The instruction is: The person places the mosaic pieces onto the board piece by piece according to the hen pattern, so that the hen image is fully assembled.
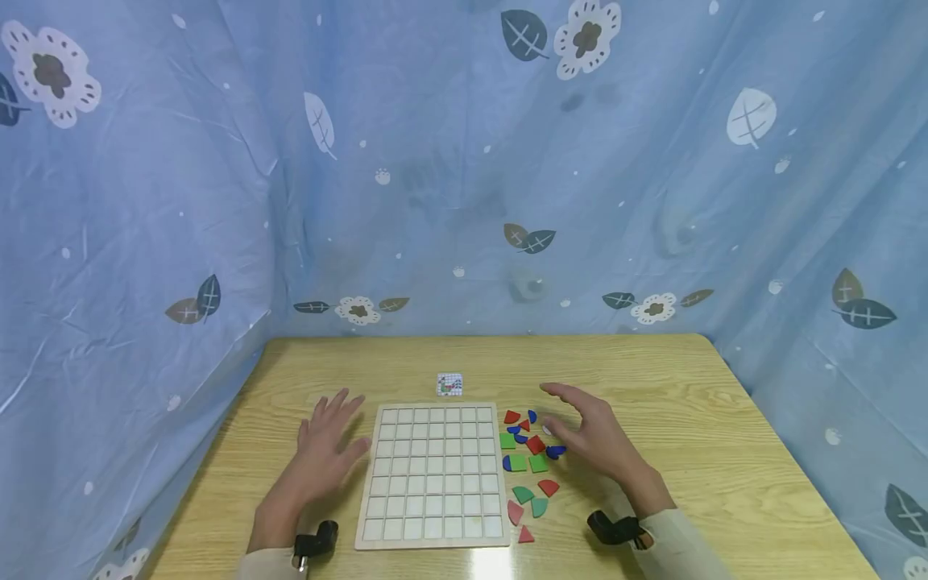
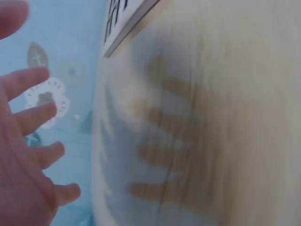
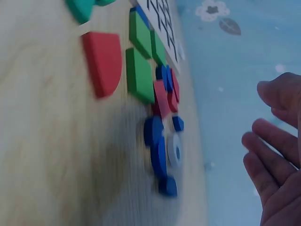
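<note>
My left hand (image 1: 326, 451) hovers beside the left edge of a wooden grid board (image 1: 437, 465), its fingers spread and holding nothing. In the left wrist view its fingers (image 2: 40, 115) stand apart above the table, with their shadow on the wood. On the other side, my right hand (image 1: 594, 435) is raised near the loose shape pieces, its fingers loosely bent with nothing in them. Among those pieces are a green square (image 1: 538, 463), a red quarter circle (image 1: 548, 488), a red triangle (image 1: 526, 535), a blue piece (image 1: 555, 452) and a white ring (image 3: 174, 150).
A small printed card (image 1: 449, 384) lies behind the board. Teal quarter circles (image 1: 523, 495) and a pink-red piece (image 1: 515, 512) lie along the board's right side. Blue patterned curtains (image 1: 464, 177) surround the wooden table (image 1: 652, 379) at the back and sides.
</note>
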Tool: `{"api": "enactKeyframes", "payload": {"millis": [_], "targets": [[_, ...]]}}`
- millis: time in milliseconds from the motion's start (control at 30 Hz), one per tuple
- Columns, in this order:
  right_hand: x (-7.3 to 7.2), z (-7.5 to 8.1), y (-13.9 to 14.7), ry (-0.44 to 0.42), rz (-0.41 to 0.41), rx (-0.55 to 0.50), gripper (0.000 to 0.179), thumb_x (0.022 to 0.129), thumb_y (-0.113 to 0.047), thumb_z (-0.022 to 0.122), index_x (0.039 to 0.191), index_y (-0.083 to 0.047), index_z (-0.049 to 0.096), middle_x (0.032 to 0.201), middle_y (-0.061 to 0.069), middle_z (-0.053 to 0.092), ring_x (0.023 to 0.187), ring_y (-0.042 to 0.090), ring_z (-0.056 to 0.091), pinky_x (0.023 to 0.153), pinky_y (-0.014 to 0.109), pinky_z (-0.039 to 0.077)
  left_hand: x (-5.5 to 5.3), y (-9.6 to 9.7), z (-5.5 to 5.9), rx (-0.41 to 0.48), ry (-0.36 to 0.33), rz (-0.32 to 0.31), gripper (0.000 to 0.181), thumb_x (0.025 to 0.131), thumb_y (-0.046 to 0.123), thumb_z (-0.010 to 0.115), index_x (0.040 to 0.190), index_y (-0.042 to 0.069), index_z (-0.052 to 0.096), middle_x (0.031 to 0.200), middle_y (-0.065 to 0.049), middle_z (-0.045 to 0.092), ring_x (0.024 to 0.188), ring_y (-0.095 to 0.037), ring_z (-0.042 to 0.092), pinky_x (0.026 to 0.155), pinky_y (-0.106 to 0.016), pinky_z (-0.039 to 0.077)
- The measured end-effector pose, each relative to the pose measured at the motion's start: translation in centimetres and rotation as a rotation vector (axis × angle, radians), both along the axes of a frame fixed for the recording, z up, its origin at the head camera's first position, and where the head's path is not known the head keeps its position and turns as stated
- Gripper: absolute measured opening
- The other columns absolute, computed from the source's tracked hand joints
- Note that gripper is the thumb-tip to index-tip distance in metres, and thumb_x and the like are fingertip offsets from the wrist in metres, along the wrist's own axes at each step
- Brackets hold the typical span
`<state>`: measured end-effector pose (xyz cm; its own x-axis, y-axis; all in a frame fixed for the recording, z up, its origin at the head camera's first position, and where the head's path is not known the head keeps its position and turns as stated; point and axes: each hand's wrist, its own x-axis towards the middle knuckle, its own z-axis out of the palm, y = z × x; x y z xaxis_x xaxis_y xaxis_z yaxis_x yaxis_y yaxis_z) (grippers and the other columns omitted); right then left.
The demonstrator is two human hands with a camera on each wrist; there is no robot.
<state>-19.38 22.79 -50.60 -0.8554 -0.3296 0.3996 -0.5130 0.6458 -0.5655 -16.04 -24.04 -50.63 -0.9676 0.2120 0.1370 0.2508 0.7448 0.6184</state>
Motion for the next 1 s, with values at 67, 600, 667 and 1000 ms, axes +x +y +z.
{"api": "enactKeyframes", "payload": {"millis": [67, 600, 667, 1000], "targets": [[-0.8, -0.2, -0.8, -0.034, 0.031, -0.026, 0.053, 0.097, -0.01, 0.082, 0.147, -0.008, 0.068, 0.145, 0.011, 0.073, 0.13, 0.036, 0.071, 0.107, 0.059, 0.059, -0.6, 0.0, -0.4, -0.004, -0.057, -0.007, 0.067, 0.108, 0.028, 0.064, 0.168, 0.008, 0.043, 0.179, -0.029, 0.021, 0.162, -0.065, 0.004, 0.115, -0.093, -0.003], [-4.5, -1.9, -5.6, -0.302, 0.144, -0.048, 0.038, 0.099, -0.003, 0.074, 0.136, -0.01, 0.076, 0.131, 0.003, 0.079, 0.12, 0.025, 0.076, 0.103, 0.046, 0.063, -3.3, -0.8, -1.2, -0.055, -0.249, -0.072, 0.078, 0.092, 0.01, 0.071, 0.167, 0.015, 0.047, 0.18, -0.029, 0.015, 0.163, -0.065, -0.004, 0.118, -0.09, -0.011], [-4.6, -2.0, -5.7, -0.322, 0.127, -0.035, 0.039, 0.099, -0.002, 0.075, 0.135, -0.013, 0.077, 0.129, 0.0, 0.08, 0.118, 0.02, 0.076, 0.103, 0.043, 0.063, -3.3, -0.9, -1.4, -0.037, -0.258, -0.087, 0.078, 0.093, 0.01, 0.071, 0.167, 0.015, 0.047, 0.181, -0.029, 0.013, 0.163, -0.064, -0.006, 0.118, -0.089, -0.013], [-4.0, -3.1, -5.9, -0.245, 0.062, -0.042, 0.035, 0.097, -0.005, 0.08, 0.132, -0.011, 0.078, 0.12, -0.001, 0.082, 0.107, 0.016, 0.078, 0.095, 0.037, 0.065, -3.7, -0.8, -1.6, 0.045, -0.284, -0.133, 0.081, 0.092, 0.012, 0.075, 0.168, 0.016, 0.046, 0.182, -0.028, 0.007, 0.164, -0.061, -0.016, 0.118, -0.086, -0.021]]}}
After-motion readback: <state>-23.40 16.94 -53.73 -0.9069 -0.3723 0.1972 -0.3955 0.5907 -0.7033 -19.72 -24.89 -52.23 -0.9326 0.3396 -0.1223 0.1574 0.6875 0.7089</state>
